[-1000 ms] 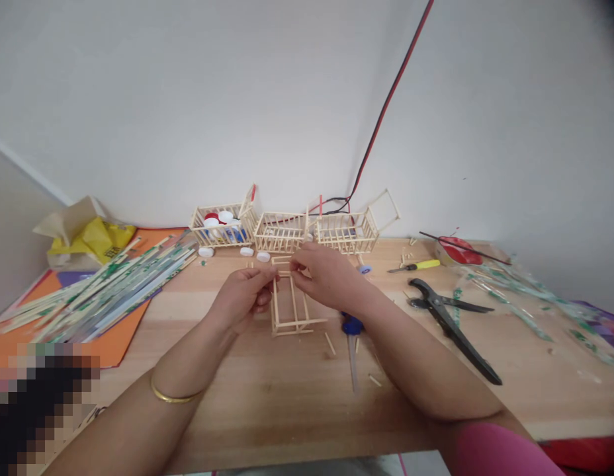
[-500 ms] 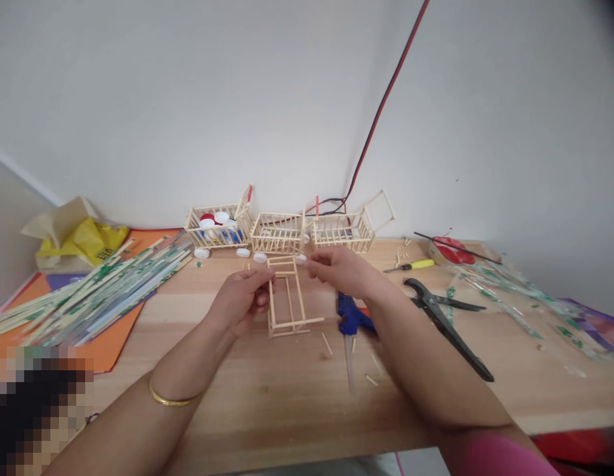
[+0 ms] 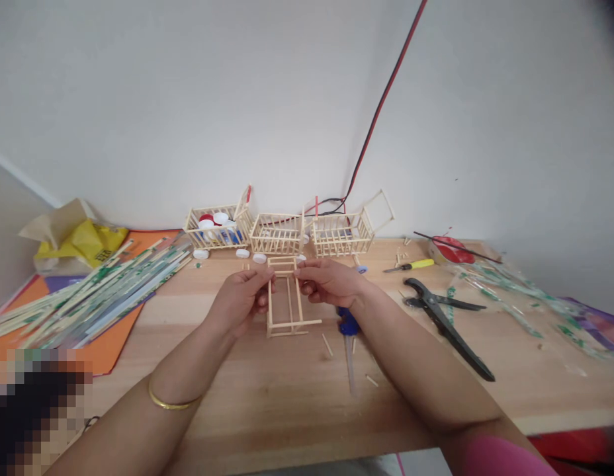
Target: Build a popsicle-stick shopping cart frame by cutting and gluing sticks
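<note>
A small open frame of thin wooden sticks stands on the wooden table in front of me. My left hand pinches its left upright, fingers closed round the stick. From the other side my right hand pinches the frame's top right rail. A blue glue gun lies just under my right wrist, its nozzle pointing toward me. Short loose stick pieces lie beside the frame.
Three finished stick carts stand along the wall, one holding bottle caps. A pile of wrapped chopsticks lies left on orange paper. Black pliers, a yellow-handled knife and a red tape roll lie right. A red-black cable runs up the wall.
My right hand drew back from the frame's far end, briefly lifted away to the right, then came back down onto its right top rail. The left hand kept its hold.
</note>
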